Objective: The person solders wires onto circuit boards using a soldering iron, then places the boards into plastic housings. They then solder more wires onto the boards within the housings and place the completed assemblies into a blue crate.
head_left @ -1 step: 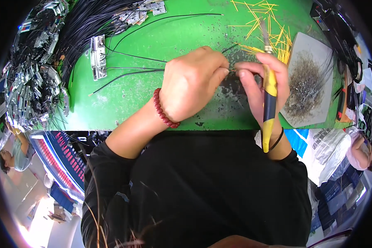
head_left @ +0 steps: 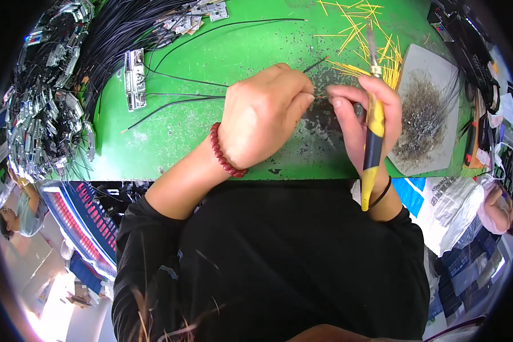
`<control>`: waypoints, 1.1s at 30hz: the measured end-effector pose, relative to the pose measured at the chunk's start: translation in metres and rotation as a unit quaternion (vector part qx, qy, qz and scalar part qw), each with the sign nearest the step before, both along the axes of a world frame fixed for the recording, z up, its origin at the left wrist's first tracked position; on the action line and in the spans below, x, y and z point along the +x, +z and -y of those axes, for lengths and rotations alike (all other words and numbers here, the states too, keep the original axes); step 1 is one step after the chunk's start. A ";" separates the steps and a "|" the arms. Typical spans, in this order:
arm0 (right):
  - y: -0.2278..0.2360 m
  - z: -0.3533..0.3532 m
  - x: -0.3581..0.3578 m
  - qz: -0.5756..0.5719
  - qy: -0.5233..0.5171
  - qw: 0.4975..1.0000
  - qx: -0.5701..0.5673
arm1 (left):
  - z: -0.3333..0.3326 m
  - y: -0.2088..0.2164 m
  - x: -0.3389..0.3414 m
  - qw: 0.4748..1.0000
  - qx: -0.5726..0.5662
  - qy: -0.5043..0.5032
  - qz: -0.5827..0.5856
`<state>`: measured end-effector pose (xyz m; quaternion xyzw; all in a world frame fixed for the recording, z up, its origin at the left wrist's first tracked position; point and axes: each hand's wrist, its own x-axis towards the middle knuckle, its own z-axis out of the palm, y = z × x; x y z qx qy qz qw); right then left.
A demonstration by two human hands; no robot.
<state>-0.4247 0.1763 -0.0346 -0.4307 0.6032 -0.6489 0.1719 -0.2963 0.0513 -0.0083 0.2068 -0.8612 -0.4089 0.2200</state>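
My left hand (head_left: 268, 111) is closed in a pinch on thin black wires (head_left: 194, 98) that run leftward over the green table. A short reddish bare wire end (head_left: 319, 97) shows just past its fingertips. Across a small gap, my right hand (head_left: 370, 114) has its thumb and forefinger bent toward that end. The same hand grips a yellow-and-black handled tool (head_left: 373, 148) with a narrow metal blade pointing away from me. Whether the right fingertips touch the wire I cannot tell. A clear-cased module (head_left: 135, 80) lies at the wires' left end.
Yellow thin tubes (head_left: 376, 54) are scattered at the far right of the green table (head_left: 182, 148). A grey slab (head_left: 427, 114) with dark debris lies to the right. Clear modules (head_left: 51, 102) and bundled black wires (head_left: 117, 40) are heaped on the left. Other people sit at both sides.
My right hand and the tool have shifted slightly to the right, a little away from my left hand. The left hand has barely moved.
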 end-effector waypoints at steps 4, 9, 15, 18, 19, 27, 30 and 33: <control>0.000 -0.005 0.001 -0.061 0.026 0.998 0.022 | 0.000 -0.005 0.003 1.000 0.012 0.008 -0.017; 0.000 -0.003 0.002 -0.022 0.027 0.999 0.022 | 0.001 -0.004 0.004 0.999 0.017 -0.017 -0.024; -0.002 -0.004 -0.004 -0.039 0.018 0.998 0.045 | 0.000 -0.009 0.003 0.998 -0.001 -0.039 -0.050; 0.015 -0.023 -0.015 0.067 -0.036 0.996 0.047 | 0.000 -0.016 0.005 0.997 -0.060 -0.051 -0.012; 0.024 -0.039 -0.023 0.054 -0.028 0.994 0.088 | -0.001 -0.018 0.004 0.997 -0.057 -0.058 -0.016; 0.023 -0.159 -0.099 0.097 -0.282 0.954 -0.026 | 0.007 -0.029 -0.008 0.983 -0.178 -0.034 0.009; 0.024 -0.179 -0.114 0.126 -0.324 0.936 -0.048 | 0.004 -0.032 -0.010 0.987 -0.159 -0.016 0.000; 0.016 -0.194 -0.124 0.102 -0.324 0.941 -0.009 | 0.001 -0.029 -0.014 0.990 -0.141 -0.017 0.000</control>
